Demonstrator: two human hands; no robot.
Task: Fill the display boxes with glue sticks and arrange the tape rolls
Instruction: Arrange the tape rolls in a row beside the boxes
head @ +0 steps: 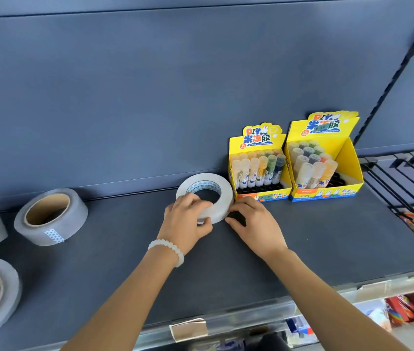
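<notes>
We hold the white tape roll (pixel 204 196) in our left hand (pixel 188 221)'s grip; our right hand (pixel 256 224) lies released, fingertips touching it.

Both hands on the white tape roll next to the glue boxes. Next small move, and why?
Probably set the white tape roll down flat and let go. The left hand grips its near edge, the right hand rests at its side, and it sits tilted, far rim raised, close beside the left display box.

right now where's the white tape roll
The white tape roll lies flat on the dark shelf near the middle of the head view, just left of the left yellow glue stick box, with both hands on its front edge.
</notes>
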